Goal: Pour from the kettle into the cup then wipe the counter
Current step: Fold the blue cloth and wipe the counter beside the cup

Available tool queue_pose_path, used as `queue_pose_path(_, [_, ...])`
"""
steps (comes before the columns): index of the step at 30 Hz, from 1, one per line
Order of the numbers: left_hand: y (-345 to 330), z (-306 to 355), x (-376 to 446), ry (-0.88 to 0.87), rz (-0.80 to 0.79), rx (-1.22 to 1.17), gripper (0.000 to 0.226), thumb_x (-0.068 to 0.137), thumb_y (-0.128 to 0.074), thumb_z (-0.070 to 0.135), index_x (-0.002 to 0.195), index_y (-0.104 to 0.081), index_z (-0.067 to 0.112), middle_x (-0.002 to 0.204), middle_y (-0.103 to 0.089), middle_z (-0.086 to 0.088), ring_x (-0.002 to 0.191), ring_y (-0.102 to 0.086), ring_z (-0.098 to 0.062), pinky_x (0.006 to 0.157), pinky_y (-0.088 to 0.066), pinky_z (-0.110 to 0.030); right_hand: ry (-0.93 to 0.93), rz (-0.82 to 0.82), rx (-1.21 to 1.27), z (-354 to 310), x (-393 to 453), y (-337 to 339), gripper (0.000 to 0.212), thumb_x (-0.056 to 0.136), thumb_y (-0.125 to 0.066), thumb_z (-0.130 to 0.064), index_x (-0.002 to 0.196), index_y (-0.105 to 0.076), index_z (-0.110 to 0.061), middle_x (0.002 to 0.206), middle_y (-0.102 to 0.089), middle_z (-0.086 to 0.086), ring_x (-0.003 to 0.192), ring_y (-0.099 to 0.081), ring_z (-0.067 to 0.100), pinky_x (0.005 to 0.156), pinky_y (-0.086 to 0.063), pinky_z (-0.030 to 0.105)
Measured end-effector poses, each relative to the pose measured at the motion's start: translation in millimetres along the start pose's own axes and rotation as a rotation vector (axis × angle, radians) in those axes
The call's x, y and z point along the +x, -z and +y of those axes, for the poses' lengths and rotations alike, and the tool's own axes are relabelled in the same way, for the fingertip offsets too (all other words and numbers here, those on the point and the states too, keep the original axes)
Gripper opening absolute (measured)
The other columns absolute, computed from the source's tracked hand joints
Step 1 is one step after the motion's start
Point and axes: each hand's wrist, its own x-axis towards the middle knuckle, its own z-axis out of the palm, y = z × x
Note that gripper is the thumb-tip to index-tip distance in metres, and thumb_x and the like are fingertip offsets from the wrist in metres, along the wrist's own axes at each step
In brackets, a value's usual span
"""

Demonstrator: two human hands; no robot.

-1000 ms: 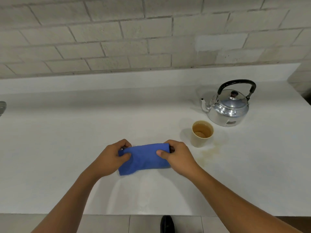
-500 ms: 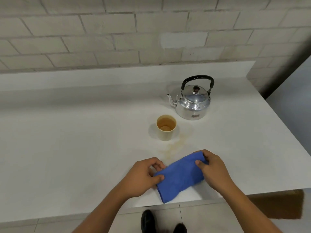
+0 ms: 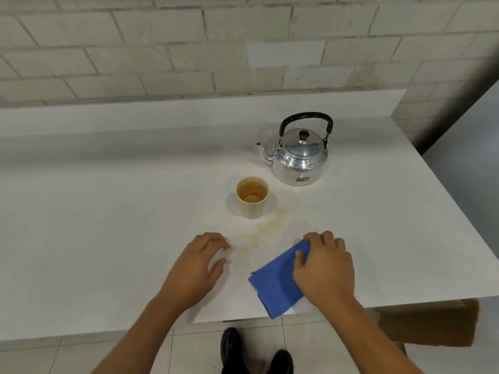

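A shiny metal kettle (image 3: 298, 157) with a black handle stands upright at the back right of the white counter (image 3: 108, 225). In front of it, to the left, is a beige cup (image 3: 252, 197) holding brown liquid. A brownish spill (image 3: 266, 229) trails from the cup's base toward me. A folded blue cloth (image 3: 275, 279) lies near the counter's front edge, just right of the spill. My right hand (image 3: 324, 268) presses on the cloth's right part and grips it. My left hand (image 3: 197, 265) rests on the bare counter left of the spill, fingers apart, holding nothing.
A brick wall and low white backsplash (image 3: 189, 114) run behind the counter. The counter ends at its right edge (image 3: 459, 220). Below the front edge I see tiled floor, black shoes (image 3: 232, 346) and a brown cardboard piece (image 3: 432, 322).
My left hand has let go of the cloth and rests on the counter. My right hand has carried the cloth to the right, beside the spill. The view shifted right.
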Motion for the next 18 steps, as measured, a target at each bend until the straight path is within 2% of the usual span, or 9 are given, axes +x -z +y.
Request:
queue_pose_path(3, [5,-24,-7,0.084,-0.023,0.076,0.055,0.097,-0.068,0.045,0.146,-0.056,0.023,0.156,-0.051,0.003,0.146,-0.046,-0.02,0.117,-0.043,-0.042,-0.039,-0.105,-0.177,-16,-23,-15,0.071,0.093,-0.04,-0.062,0.144,-0.048,-0.014,0.131,-0.054,0.008,0.117,-0.05,0.03,0.09,-0.048,0.04])
queue_pose_path(5, [3,-39,-15,0.117,-0.066,0.115,0.074,0.095,-0.053,0.067,0.158,-0.04,0.028,0.167,-0.035,0.009,0.157,-0.028,-0.015,0.124,-0.033,-0.041,-0.036,-0.107,-0.189,-17,-33,-24,0.088,0.091,-0.039,-0.072,0.152,-0.037,-0.009,0.137,-0.049,0.011,0.124,-0.045,0.032,0.092,-0.047,0.04])
queue_pose_path(7, [-1,-50,-24,0.119,-0.11,0.169,0.089,0.093,-0.044,0.08,0.164,-0.025,0.03,0.174,-0.018,0.014,0.162,-0.009,-0.011,0.128,-0.022,-0.04,-0.039,-0.103,-0.147,-9,-35,-30,0.097,0.089,-0.043,-0.075,0.157,-0.029,-0.006,0.142,-0.044,0.012,0.127,-0.042,0.031,0.098,-0.046,0.038])
queue_pose_path(10, [-9,-55,-34,0.087,-0.13,0.285,0.098,0.091,-0.039,0.086,0.167,-0.013,0.029,0.176,-0.002,0.016,0.163,0.003,-0.01,0.131,-0.011,-0.036,-0.059,-0.122,-0.123,17,-22,-31,0.096,0.091,-0.049,-0.067,0.159,-0.019,-0.006,0.155,-0.032,0.013,0.137,-0.033,0.031,0.111,-0.038,0.039])
queue_pose_path(13, [-11,-54,-35,0.074,-0.107,0.322,0.098,0.094,-0.039,0.083,0.168,-0.011,0.025,0.177,-0.001,0.012,0.163,0.001,-0.013,0.129,-0.004,-0.035,-0.066,-0.095,-0.06,47,9,-28,0.083,0.097,-0.056,-0.042,0.159,-0.019,-0.002,0.164,-0.023,0.017,0.148,-0.023,0.034,0.12,-0.025,0.043])
queue_pose_path(16, [-11,-52,-35,0.073,-0.101,0.326,0.098,0.094,-0.038,0.083,0.168,-0.011,0.023,0.177,-0.002,0.011,0.163,0.001,-0.013,0.129,-0.004,-0.036,-0.044,-0.042,0.121,55,47,-33,0.069,0.102,-0.052,-0.02,0.158,-0.018,0.002,0.167,-0.017,0.021,0.154,-0.013,0.037,0.126,-0.012,0.045])
queue_pose_path(18, [-11,-52,-35,0.071,-0.109,0.332,0.101,0.093,-0.037,0.085,0.168,-0.009,0.023,0.177,0.0,0.011,0.163,0.003,-0.013,0.129,-0.005,-0.037,-0.047,-0.012,0.184,46,72,-39,0.064,0.105,-0.047,-0.024,0.158,-0.02,0.001,0.168,-0.017,0.018,0.155,-0.009,0.035,0.126,-0.009,0.044])
